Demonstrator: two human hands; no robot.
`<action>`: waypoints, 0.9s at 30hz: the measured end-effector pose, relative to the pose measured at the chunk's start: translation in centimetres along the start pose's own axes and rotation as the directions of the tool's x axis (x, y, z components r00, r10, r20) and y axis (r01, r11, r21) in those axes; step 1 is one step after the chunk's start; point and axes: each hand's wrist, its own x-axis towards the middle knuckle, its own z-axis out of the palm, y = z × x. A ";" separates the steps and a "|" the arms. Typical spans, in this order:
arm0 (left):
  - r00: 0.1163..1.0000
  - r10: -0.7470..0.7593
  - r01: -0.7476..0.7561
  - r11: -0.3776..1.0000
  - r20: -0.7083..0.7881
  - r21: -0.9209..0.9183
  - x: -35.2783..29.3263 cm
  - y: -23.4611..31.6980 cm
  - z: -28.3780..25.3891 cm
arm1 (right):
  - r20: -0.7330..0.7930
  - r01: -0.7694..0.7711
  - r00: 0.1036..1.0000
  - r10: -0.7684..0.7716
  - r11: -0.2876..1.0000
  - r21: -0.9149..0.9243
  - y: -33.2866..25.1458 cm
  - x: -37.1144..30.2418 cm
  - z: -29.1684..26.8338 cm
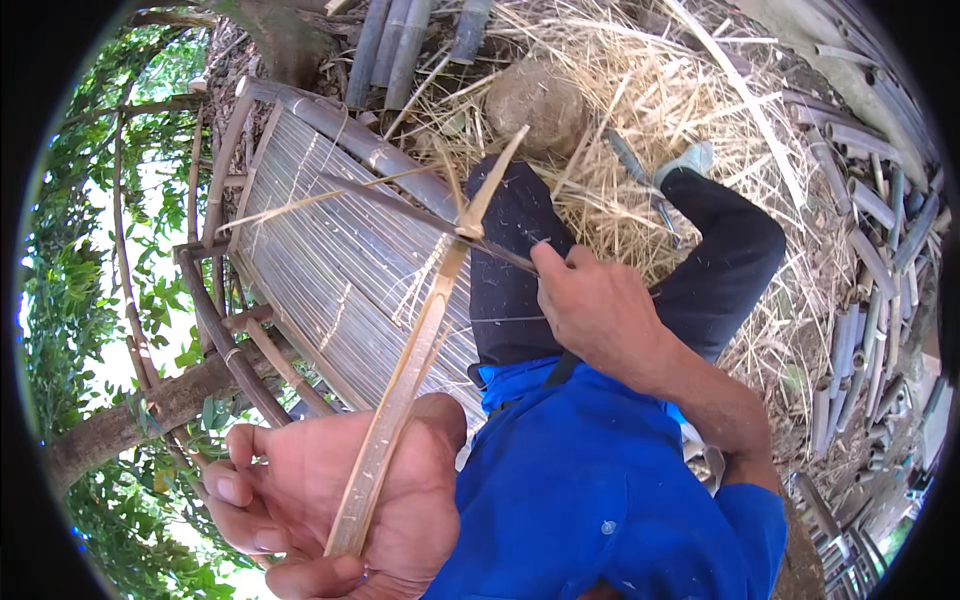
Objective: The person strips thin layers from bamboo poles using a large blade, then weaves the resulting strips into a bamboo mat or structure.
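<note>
A split bamboo strip (395, 410) slants up from my left hand (370, 480) to a node near my knees. My left palm faces up and the strip lies across it, fingers partly curled, its lower end by my fingertips. My right hand (600, 310) is closed round the handle end of a long dark knife (400, 207), and its fingers hide most of the handle. The blade points left and meets the strip at the node. Past the blade, the strip splits into thin pieces, one of them a tapered end (500, 175) that sticks up.
A slatted bamboo panel (340, 250) leans at my left, beside dark poles (215, 310). Ahead are a rounded stone (535, 105), bamboo tubes (400, 50) and shavings (650, 60). Another blade-like tool (628, 155) lies near my foot. Cut bamboo pieces (880, 260) are piled at right.
</note>
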 end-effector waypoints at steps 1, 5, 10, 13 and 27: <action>1.000 0.004 -0.003 1.000 0.003 -0.026 0.3 0.2 0.2 | -0.007 0.025 1.000 -0.025 1.000 0.005 -0.1 0.2 -0.3; 0.999 -0.031 0.030 0.999 -0.021 -0.044 0.0 0.1 -0.1 | -0.156 0.260 0.957 -0.245 0.962 0.087 -2.9 -2.5 -0.9; 0.964 0.028 -0.056 0.994 -0.263 -0.097 0.0 -0.8 2.4 | 0.098 -0.298 0.947 0.304 0.951 -0.078 8.7 2.7 6.9; 0.981 -0.027 0.069 0.974 0.191 -0.217 1.1 0.2 -0.9 | 0.075 -0.222 0.972 0.223 0.975 -0.021 10.2 2.9 8.2; 0.584 -0.177 0.719 0.566 0.792 -0.403 2.2 -1.3 -5.3 | -0.156 0.138 0.980 -0.127 0.989 0.057 1.6 2.1 2.8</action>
